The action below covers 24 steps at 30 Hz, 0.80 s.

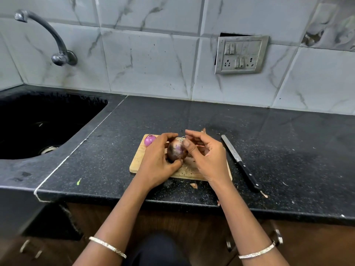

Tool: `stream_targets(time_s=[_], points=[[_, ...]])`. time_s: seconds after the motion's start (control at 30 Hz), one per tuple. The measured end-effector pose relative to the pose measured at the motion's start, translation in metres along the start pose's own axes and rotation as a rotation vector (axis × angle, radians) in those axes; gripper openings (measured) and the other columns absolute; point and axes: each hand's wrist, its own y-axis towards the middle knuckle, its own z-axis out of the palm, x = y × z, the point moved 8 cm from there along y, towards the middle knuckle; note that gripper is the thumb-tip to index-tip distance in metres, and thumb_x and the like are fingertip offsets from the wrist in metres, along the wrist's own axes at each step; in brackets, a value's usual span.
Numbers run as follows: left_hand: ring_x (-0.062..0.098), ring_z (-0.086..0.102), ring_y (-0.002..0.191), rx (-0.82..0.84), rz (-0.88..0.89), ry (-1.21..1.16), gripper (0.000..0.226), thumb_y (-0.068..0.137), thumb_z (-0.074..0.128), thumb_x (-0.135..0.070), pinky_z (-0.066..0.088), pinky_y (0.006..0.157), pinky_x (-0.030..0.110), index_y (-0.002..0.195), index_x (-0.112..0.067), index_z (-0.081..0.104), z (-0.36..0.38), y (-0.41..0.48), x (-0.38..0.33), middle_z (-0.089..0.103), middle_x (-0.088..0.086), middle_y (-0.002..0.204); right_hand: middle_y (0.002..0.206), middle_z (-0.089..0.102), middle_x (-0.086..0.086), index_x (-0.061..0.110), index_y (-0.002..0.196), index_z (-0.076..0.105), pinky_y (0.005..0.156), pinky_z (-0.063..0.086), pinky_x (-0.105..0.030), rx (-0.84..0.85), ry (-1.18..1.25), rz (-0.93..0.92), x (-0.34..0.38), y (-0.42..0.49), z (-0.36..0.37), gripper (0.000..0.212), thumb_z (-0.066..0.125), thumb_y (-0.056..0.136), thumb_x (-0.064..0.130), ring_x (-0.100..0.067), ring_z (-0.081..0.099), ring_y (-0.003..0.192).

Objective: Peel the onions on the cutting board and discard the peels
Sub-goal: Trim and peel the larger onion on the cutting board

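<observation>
A brown-skinned onion (176, 151) is held just above the wooden cutting board (136, 164). My left hand (157, 160) grips it from the left and below, fingers curled round it. My right hand (203, 156) works at the onion's top right, thumb pressed on the skin and fingers curled over it. A peeled purple onion (149, 140) lies at the board's far left corner. Loose peel scraps (194, 185) lie on the board and on the counter by its front edge. Much of the board is hidden under my hands.
A black-handled knife (241, 162) lies on the dark counter right of the board, blade pointing away. A deep black sink (38, 123) with a wall tap (57, 45) is at the left. A switch plate (241, 54) is on the tiled wall. The counter's front edge (172, 200) runs below the board.
</observation>
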Motion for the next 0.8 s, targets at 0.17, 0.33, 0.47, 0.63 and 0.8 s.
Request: stream_targets(time_s=[0.17,0.33,0.47,0.63,0.8], points=[[0.005,0.062,0.113,-0.024,-0.012,-0.054,0.059,0.077,0.086,-0.033,0.059,0.093,0.035,0.129,-0.019,0.060,-0.002,0.000,0.004,0.065,-0.009,0.122,0.105,0.077,0.009,0.020,0.106,0.079,0.122,0.025,-0.032,0.023,-0.013,-0.071,0.004,-0.001,0.001,0.026,0.082,0.081,0.012,0.002,0.068,0.105],[0.005,0.065,0.107,-0.046,-0.018,-0.068,0.056,0.076,0.088,-0.034,0.060,0.088,0.029,0.124,-0.020,0.062,-0.005,0.001,0.005,0.066,-0.008,0.119,0.088,0.079,0.006,0.014,0.090,0.082,0.111,0.041,-0.023,-0.055,0.061,-0.033,0.003,-0.003,-0.006,0.017,0.080,0.080,0.000,0.009,0.069,0.091],[0.000,0.064,0.106,-0.054,-0.035,-0.086,0.059,0.073,0.090,-0.031,0.056,0.084,0.014,0.125,-0.019,0.065,-0.005,0.002,0.005,0.066,-0.009,0.118,0.080,0.076,0.013,0.017,0.084,0.081,0.097,0.041,-0.009,-0.123,-0.072,-0.074,0.008,-0.003,-0.009,0.016,0.078,0.082,0.002,0.007,0.068,0.089],[-0.004,0.065,0.105,-0.036,-0.040,-0.108,0.062,0.071,0.092,-0.030,0.056,0.085,0.015,0.125,-0.017,0.064,-0.005,0.003,0.006,0.070,-0.010,0.116,0.079,0.071,0.011,0.016,0.085,0.074,0.076,0.052,-0.020,-0.168,-0.183,-0.110,0.013,-0.003,-0.009,0.015,0.072,0.087,0.002,-0.006,0.067,0.081],[0.000,0.066,0.106,-0.023,-0.061,-0.128,0.063,0.070,0.092,-0.027,0.058,0.088,0.020,0.126,-0.018,0.063,-0.002,0.002,0.009,0.069,-0.011,0.118,0.088,0.070,0.012,0.019,0.088,0.074,0.082,0.050,-0.017,-0.297,-0.259,-0.063,0.006,-0.004,-0.024,0.021,0.067,0.088,-0.001,-0.002,0.064,0.089]])
